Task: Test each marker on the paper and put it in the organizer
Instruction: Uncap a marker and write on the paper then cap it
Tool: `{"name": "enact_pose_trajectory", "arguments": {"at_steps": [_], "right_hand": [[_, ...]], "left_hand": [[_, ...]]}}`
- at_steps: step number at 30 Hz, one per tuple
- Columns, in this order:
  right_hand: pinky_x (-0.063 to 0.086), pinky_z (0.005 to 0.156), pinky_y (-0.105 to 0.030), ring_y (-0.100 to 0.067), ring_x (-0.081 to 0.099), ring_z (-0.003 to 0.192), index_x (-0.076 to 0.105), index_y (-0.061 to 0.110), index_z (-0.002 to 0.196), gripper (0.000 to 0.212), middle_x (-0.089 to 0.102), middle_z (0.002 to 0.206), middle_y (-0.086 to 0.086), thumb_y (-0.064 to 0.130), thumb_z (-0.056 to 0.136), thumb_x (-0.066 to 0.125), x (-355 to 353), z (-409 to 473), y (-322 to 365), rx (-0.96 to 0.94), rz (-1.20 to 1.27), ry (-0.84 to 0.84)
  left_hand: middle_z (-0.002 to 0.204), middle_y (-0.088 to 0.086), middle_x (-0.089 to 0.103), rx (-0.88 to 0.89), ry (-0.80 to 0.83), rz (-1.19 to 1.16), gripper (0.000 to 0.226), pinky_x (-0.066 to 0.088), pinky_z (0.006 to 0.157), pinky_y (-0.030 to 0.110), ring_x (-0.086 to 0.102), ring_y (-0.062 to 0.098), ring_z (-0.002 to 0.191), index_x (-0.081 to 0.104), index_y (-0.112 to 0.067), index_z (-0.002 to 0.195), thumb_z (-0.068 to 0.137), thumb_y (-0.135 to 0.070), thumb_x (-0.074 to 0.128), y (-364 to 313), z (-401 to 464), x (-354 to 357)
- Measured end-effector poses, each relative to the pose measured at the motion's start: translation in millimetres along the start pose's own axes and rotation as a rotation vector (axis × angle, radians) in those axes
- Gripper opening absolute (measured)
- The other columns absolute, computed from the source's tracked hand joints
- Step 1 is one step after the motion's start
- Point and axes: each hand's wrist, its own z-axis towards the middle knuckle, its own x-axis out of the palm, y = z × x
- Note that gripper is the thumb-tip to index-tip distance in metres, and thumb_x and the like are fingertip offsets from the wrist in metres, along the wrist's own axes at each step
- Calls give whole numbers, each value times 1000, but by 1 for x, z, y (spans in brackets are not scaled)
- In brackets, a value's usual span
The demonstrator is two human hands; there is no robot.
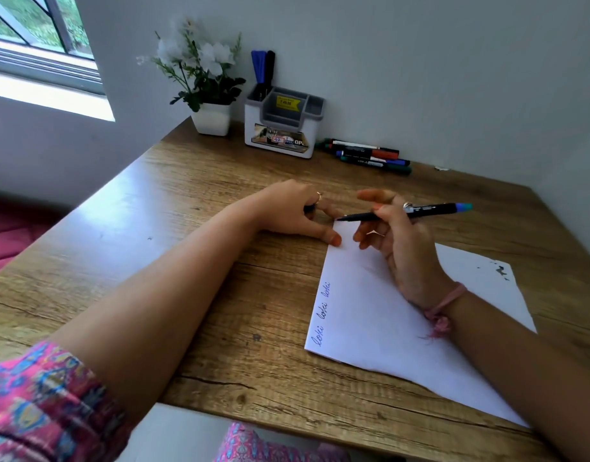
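Note:
A white sheet of paper (380, 315) lies on the wooden desk, with three blue scribbles along its left edge. My right hand (397, 238) holds a black marker with a blue end (430, 211), its tip pointing left over the paper's far corner. My left hand (297, 211) rests beside that corner, its thumb on the paper's edge and a dark cap-like piece tucked in its curled fingers. The white and grey organizer (283, 123) stands at the back with blue and black markers (263, 66) upright in its left slot. Several loose markers (370, 155) lie to its right.
A white pot with white flowers (207, 78) stands left of the organizer, against the wall. A window is at the far left. The desk's near edge runs along the bottom, and its left edge slants toward the pot.

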Motion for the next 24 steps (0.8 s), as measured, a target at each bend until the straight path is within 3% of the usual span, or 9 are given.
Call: {"name": "enact_pose_trajectory", "arguments": {"at_steps": [3, 6, 8, 13, 16, 24], "right_hand": [[55, 63, -26, -19, 66, 71, 66, 10, 90, 24, 67, 84, -13, 20, 83, 46, -6, 2, 9, 15, -43, 245], [56, 63, -27, -22, 68, 69, 69, 11, 87, 15, 69, 79, -14, 17, 77, 61, -15, 7, 23, 33, -169, 572], [55, 62, -26, -22, 67, 67, 67, 8, 88, 12, 70, 77, -15, 9, 76, 65, -17, 12, 26, 29, -274, 664], [50, 55, -21, -11, 60, 50, 59, 4, 76, 9, 65, 57, -1, -2, 71, 54, -5, 8, 10, 39, -330, 635], [47, 50, -18, -6, 56, 46, 56, 3, 73, 8, 64, 57, 9, -3, 69, 52, -5, 4, 4, -11, -333, 597], [46, 50, -17, -2, 57, 51, 57, -3, 74, 7, 63, 60, 15, -1, 69, 53, -4, 3, 2, -56, -386, 602]], "left_hand": [[67, -7, 47, 31, -10, -3, 60, 30, 56, 28, 44, 11, 64, 59, -38, 118, 68, -71, 57, 2, 1, 1], [71, -7, 48, 47, -6, -6, 62, 36, 61, 31, 48, 14, 69, 61, -36, 120, 69, -70, 54, 5, 2, 0], [70, -7, 48, 24, -2, 1, 60, 35, 60, 30, 47, 12, 67, 62, -30, 119, 71, -67, 58, 5, 2, 0], [63, -10, 42, 70, -18, -49, 52, 30, 55, 28, 42, 6, 60, 58, -40, 122, 75, -60, 63, 2, -3, -2], [64, -13, 39, 71, 0, -43, 57, 28, 55, 28, 41, 6, 61, 56, -42, 124, 72, -64, 63, 2, -2, -1], [68, -14, 39, 43, 24, -52, 60, 27, 57, 28, 41, 6, 64, 56, -43, 124, 69, -67, 62, 4, 0, -1]]}}
